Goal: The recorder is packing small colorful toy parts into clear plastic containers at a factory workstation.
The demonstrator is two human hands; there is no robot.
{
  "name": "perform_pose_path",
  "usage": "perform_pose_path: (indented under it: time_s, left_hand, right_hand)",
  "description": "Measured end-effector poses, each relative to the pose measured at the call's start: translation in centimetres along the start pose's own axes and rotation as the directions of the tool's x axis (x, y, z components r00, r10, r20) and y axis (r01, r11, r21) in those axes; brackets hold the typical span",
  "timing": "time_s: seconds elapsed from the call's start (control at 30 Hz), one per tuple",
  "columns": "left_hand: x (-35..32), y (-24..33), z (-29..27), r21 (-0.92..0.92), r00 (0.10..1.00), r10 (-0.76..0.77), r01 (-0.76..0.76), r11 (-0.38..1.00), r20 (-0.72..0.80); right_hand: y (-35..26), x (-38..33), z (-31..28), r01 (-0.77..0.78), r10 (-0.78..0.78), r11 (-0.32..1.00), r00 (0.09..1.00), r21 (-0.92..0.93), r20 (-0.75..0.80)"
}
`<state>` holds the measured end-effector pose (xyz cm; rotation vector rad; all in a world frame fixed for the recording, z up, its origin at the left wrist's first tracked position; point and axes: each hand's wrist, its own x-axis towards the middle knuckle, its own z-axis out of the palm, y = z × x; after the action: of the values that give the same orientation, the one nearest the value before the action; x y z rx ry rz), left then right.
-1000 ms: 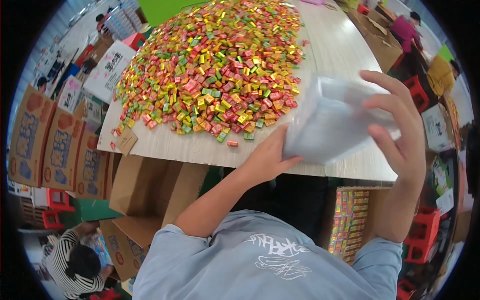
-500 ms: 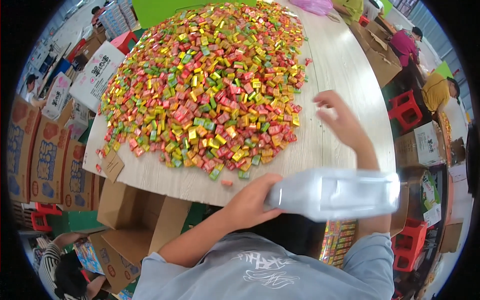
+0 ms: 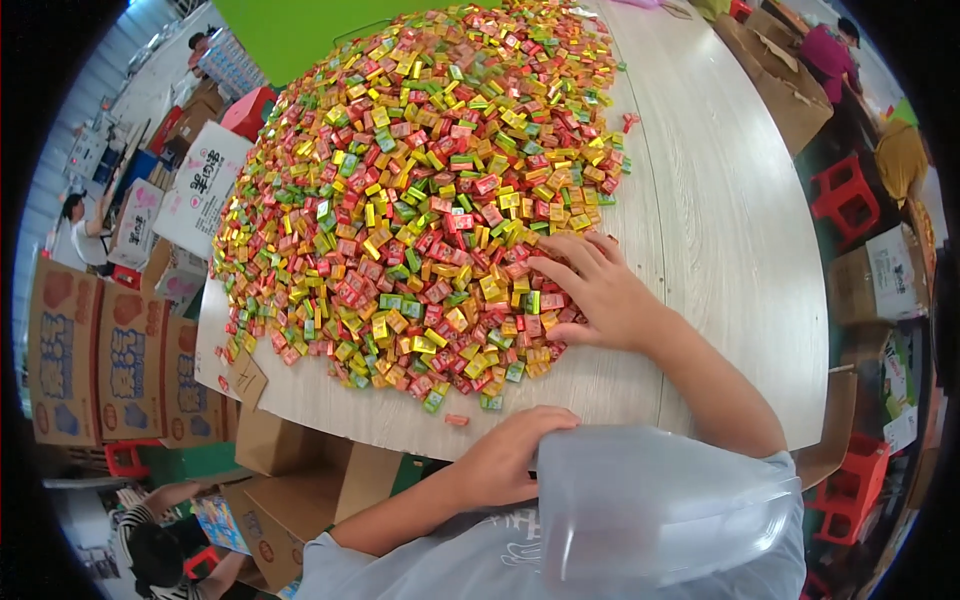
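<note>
A big heap of small wrapped candies in red, yellow, orange and green spreads over the table. My right hand lies at the heap's right edge, fingers spread and touching the wrapped pieces; I see nothing gripped in it. Close to my body, my left hand is closed round the edge of a clear plastic container, which lies tilted sideways in front of my shirt. One reddish candy lies apart, near the table's front edge. The container looks see-through, with no candies visible inside.
A green panel stands behind the heap. Below the table's left front edge is an open cardboard box; a cardboard piece lies on the edge. Printed cartons stack at left. Red stools and other people surround the table.
My right hand has moved left and down onto the heap's right edge, its fingers spreading. The clear container has dropped lower and tilted, still in my left hand. The whole view has shifted slightly.
</note>
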<state>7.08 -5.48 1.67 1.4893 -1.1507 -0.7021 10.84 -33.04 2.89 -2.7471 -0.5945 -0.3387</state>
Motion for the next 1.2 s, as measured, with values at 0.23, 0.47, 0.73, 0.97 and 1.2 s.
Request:
perform_pose_path:
  time_s: [0.23, 0.47, 0.73, 0.97, 1.2]
  left_hand:
    - [-0.6, -1.4, 0.1, -0.083, 0.999, 0.032, -0.032, 0.996, 0.003]
    - [-1.0, -3.4, 0.3, -0.158, 0.999, 0.034, -0.035, 0.987, -0.01]
    - [-0.6, -5.0, 1.1, -0.163, 0.983, 0.181, -0.177, 0.971, 0.009]
    - [0.4, -5.4, 1.7, -0.212, 0.993, 0.108, -0.098, 0.972, 0.037]
    - [4.2, -3.1, 4.5, -0.167, 0.989, 0.148, -0.145, 0.975, 0.006]
  right_hand:
    - [0.1, -0.1, 0.0, 0.038, -0.036, 0.999, 0.999, 0.033, -0.038]
    - [0.8, -0.5, 0.4, 0.019, -0.017, 1.0, 0.996, 0.017, -0.087]
    - [1.5, -0.9, 2.1, -0.036, 0.042, 0.999, 0.969, 0.031, -0.245]
    - [1.7, -1.3, 1.9, 0.033, -0.017, 0.996, 0.984, 0.087, -0.179]
    - [0.2, -1.5, 1.2, -0.004, 0.016, 0.988, 0.997, 0.154, -0.075]
